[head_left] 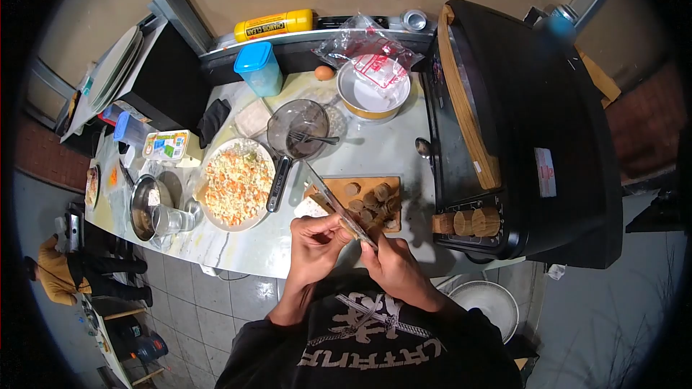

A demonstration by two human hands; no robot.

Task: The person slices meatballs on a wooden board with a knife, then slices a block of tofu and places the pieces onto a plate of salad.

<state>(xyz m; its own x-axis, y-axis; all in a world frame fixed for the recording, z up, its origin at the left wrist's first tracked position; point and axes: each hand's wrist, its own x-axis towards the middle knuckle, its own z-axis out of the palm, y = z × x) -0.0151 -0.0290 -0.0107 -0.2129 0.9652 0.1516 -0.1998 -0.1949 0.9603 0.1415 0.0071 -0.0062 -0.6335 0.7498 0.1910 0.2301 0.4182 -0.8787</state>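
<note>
My right hand (395, 268) is closed around the handle end of a knife (328, 194), whose long blade points up and left over the board. Close beside it, my left hand (314, 248) pinches a small brownish piece (347, 229) against the blade; its exact kind is hard to make out. Beyond both hands lies a wooden cutting board (335, 184). Several round brown slices (382, 192) are heaped on its right half. Something white (310, 208) sits at the board's left edge, partly behind my left hand.
Left of the board are a plate (222, 224) of chopped white and orange food and a dark pan (275, 124) holding a fork (315, 138). Behind stand a pot (349, 94), an egg (324, 73) and a blue-lidded container (258, 72). A black oven (533, 122) borders the right.
</note>
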